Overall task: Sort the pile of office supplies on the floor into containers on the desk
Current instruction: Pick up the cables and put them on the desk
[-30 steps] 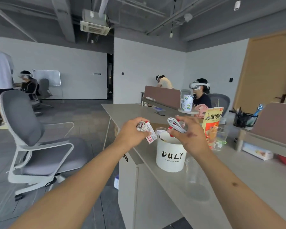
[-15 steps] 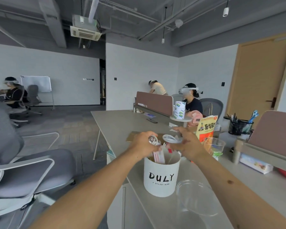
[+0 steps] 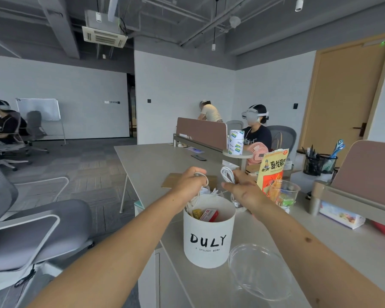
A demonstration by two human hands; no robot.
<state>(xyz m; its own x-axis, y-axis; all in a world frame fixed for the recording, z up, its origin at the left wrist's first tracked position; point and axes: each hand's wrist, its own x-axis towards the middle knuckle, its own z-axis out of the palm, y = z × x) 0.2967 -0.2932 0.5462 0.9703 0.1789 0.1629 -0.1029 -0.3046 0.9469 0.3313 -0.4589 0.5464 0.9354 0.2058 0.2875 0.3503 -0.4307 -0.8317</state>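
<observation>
A white round tub marked DULY (image 3: 208,245) stands near the desk's front edge. Inside it lie a red-and-white small box (image 3: 209,214) and a yellow item. My left hand (image 3: 190,182) hovers over the tub's far left rim, shut on a coiled white cable (image 3: 203,177) whose end hangs into the tub. My right hand (image 3: 246,192) is just past the tub's right rim, gripping a second coiled white cable (image 3: 228,175) held upright. The floor pile is out of view.
An empty clear plastic cup (image 3: 259,271) lies beside the tub at the desk (image 3: 320,258) front. Another clear cup (image 3: 283,193) with small items and an orange snack bag (image 3: 272,172) stand behind my right hand. A grey office chair (image 3: 31,232) is at left. Seated people work farther back.
Both hands came forward over the tub. The red-and-white boxes that I held with the cables now lie inside the tub; the cables stay in my hands.
</observation>
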